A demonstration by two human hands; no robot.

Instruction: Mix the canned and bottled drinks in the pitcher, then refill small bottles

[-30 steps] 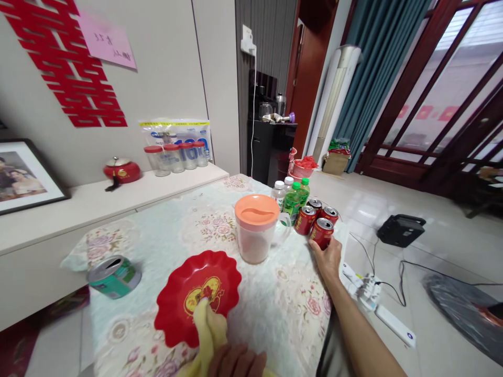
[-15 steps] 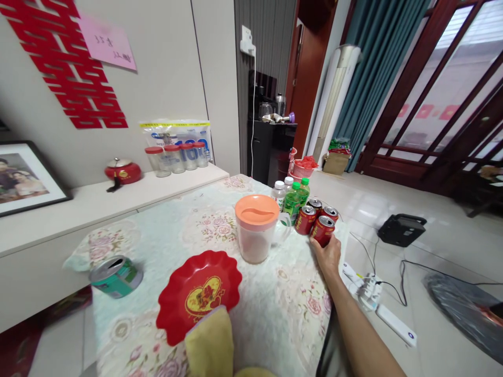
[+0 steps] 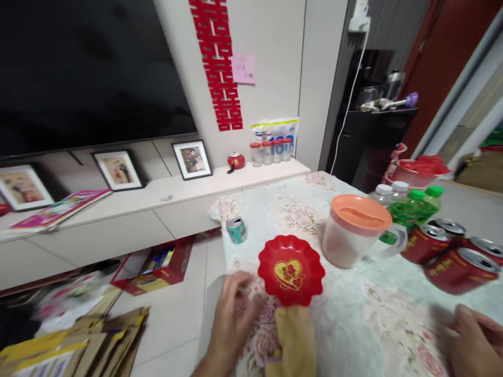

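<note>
My left hand [image 3: 234,309] is open over the flowered tablecloth, its fingers apart, just left of a red scalloped plate [image 3: 275,256] and holding nothing. A yellow cloth [image 3: 296,337] lies at the plate's near edge. At the right edge, slightly blurred, my right hand [image 3: 477,340] is apart from the cans, its fingers loosely bent with nothing seen in them. Beyond it stand several red cans [image 3: 458,275] in a group. Between plate and cans is a clear jug [image 3: 341,243] with an orange lid [image 3: 361,212]. A teal can [image 3: 236,230] stands at the table's left edge.
Green-capped bottles [image 3: 418,209] and white-capped bottles [image 3: 382,195] stand behind the cans. A white cabinet [image 3: 231,186] along the wall carries red-lidded jars [image 3: 267,153] and photo frames [image 3: 192,159]. On the floor at left are a red box [image 3: 176,267] and flattened cardboard [image 3: 113,345].
My right hand has let go of the front red can and drawn back toward me. My left hand has come into view beside the plate. The view has turned left.
</note>
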